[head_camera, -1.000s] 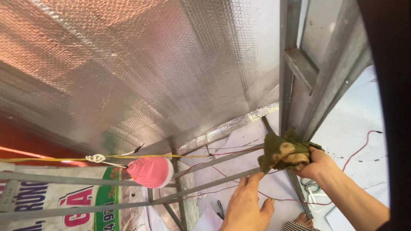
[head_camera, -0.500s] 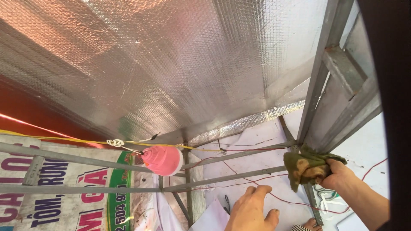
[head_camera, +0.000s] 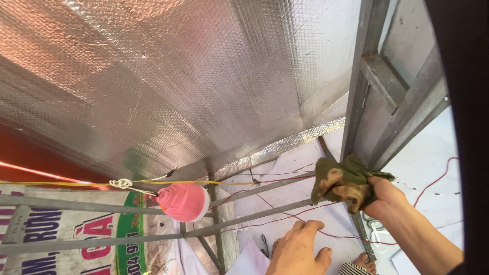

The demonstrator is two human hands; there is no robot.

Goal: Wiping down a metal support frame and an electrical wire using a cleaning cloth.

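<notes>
Right hand (head_camera: 383, 198), lower right: clenched on stained green rag (head_camera: 342, 182) pressed against grey metal post (head_camera: 356, 97). Left hand (head_camera: 298, 250), bottom centre: loosely spread, empty, near red wire (head_camera: 285, 220).

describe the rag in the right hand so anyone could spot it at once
Follow the grey metal post on the right down to where the slanted bars meet. There the right hand clutches a crumpled cloth, the only soft thing here, olive green with brown stains.

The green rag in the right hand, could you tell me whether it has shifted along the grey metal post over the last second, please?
Cannot tell: the rag sits against the same post throughout; the camera itself tilted.
</notes>
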